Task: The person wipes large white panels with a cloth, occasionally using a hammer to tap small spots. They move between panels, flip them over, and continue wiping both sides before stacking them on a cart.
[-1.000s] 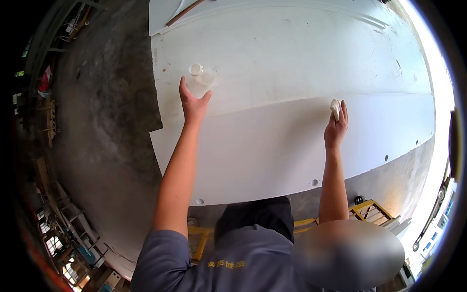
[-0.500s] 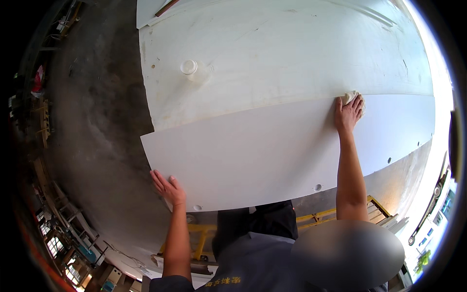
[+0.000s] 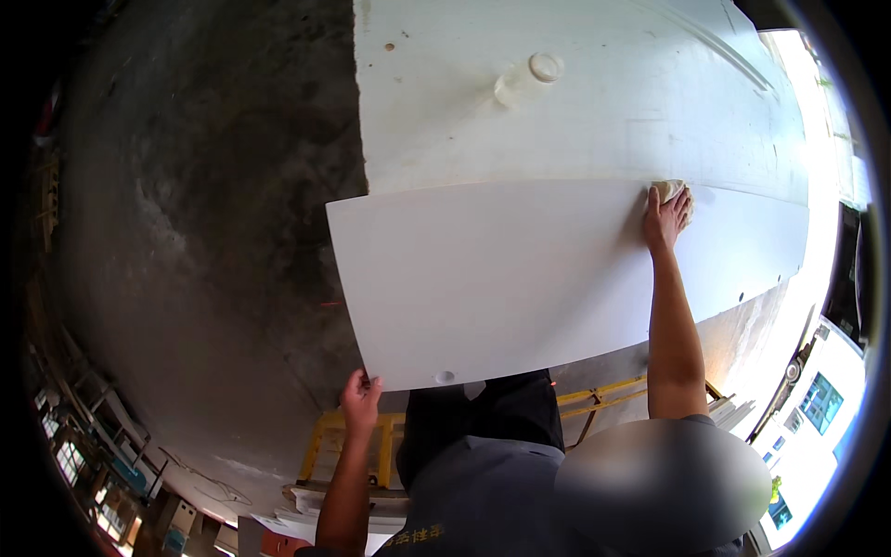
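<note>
A long white panel with round holes along its near edge lies across a larger pale board. With my right hand I press a crumpled cream cloth against the panel's far edge; the fingers lie over the cloth. At the panel's near left corner is my left hand, its fingers bent around the corner edge. Part of that grip is hidden by the hand itself. Beyond the panel, a clear container with a round top stands on the board.
The pale board reaches away under the far side, with a thin strip near its right. A yellow metal frame stands below the panel by my legs. Grey concrete floor spreads left, with stacked items at the far left.
My left hand has gone from lying flat on the panel's left end to holding its near corner. The right hand stays on the cloth at the far edge. The view has shifted left.
</note>
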{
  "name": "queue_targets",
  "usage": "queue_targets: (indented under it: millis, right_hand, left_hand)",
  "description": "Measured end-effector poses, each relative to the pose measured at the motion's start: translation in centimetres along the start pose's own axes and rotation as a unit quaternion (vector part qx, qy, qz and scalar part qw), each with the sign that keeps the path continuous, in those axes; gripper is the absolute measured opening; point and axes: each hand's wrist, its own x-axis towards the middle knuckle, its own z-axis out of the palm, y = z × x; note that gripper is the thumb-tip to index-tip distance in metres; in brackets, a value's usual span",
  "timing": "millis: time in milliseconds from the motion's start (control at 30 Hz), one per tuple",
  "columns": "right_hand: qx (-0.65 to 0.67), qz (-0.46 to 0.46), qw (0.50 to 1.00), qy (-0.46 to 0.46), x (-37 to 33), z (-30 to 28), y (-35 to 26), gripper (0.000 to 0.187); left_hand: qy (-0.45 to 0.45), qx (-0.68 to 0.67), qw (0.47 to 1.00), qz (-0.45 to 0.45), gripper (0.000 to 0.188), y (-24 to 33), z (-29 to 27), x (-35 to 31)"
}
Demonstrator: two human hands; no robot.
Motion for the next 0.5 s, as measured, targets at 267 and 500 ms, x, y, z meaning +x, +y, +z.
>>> queue_targets:
  millis: [267,500]
  right_hand:
    - [0.076,-0.452,0.881,-0.119,-23.7,-3.0,-39.1,0.083]
    - [0.062,-0.652,0.703,-0.279,-39.1,-5.5,-32.6,0.08]
  left_hand:
    - [-0.11,-0.207,0.966,-0.111,0.019,-3.7,-1.0,-0.1]
    - [-0.056,-0.338,0.927,-0.156,0.041,-2.0,-1.7,1.4]
